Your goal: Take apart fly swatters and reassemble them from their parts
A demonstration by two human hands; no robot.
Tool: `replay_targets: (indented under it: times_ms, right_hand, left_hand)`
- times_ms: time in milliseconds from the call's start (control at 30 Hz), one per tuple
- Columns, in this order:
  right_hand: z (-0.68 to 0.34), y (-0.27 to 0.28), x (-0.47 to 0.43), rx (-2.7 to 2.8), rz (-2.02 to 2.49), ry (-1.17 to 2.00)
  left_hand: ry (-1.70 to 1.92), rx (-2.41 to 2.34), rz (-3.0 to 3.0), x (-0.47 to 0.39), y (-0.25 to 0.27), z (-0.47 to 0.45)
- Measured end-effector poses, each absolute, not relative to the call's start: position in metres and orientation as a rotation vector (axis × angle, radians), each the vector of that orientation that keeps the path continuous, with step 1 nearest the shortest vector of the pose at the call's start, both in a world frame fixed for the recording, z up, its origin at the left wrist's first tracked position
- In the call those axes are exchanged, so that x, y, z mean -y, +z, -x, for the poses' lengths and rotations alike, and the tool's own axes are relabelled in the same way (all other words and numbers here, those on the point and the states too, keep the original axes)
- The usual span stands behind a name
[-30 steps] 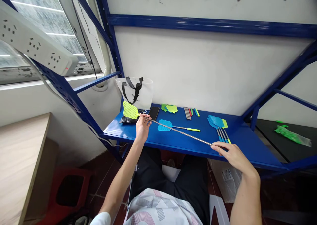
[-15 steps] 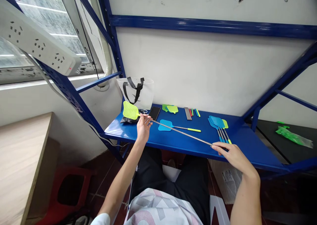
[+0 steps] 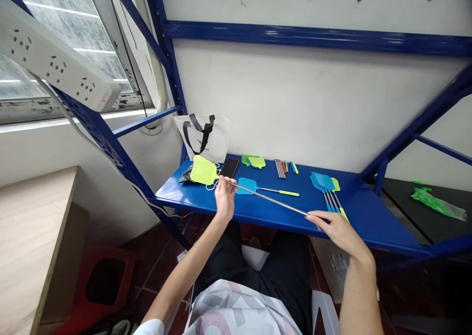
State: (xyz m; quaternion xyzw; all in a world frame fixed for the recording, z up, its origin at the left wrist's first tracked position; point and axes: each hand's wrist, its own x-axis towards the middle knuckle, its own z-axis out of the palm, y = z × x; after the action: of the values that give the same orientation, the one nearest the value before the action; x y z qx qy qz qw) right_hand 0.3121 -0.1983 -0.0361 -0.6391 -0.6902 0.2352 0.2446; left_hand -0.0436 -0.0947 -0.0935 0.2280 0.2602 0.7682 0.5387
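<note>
A fly swatter (image 3: 204, 169) with a yellow-green mesh head and a long, thin metal rod is held across the blue table. My left hand (image 3: 224, 197) pinches the rod just below the head. At the rod's other end, my right hand (image 3: 337, 229) is closed round it, and its fingers hide that end. Beneath the rod lies a blue fly swatter (image 3: 248, 186) with a yellow-green grip. Several assembled swatters (image 3: 323, 181), mostly blue, lie stacked beyond my right hand.
On the blue table (image 3: 361, 222) are loose swatter heads (image 3: 257, 163), metal rods (image 3: 280, 168), coloured grips (image 3: 294, 167) and a phone (image 3: 230, 168). A white bag (image 3: 206, 136) stands at the back left. Blue frame posts rise at both sides. A power strip (image 3: 59, 59) hangs left.
Both hands have come closer together: my left hand moved right and slightly down with the swatter head, and my right hand moved a little left. The rod remains held at both ends.
</note>
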Motion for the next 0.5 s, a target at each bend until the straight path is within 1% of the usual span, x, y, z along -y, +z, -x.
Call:
replay_targets:
  times_ms: [167,400,500]
  right_hand:
    - [-0.273,-0.043,0.191,1.943,1.644,0.527]
    - [-0.219,-0.062,0.188,1.982,1.581,0.336]
    - [-0.199,-0.069,0.188,1.971,1.562,0.309]
  left_hand:
    - [1.727,-0.699,-0.606,0.118,-0.103,0.005]
    - [1.611,-0.738,-0.709,0.144,-0.116,-0.022]
    - [1.563,-0.746,-0.749,0.157,-0.123,-0.034]
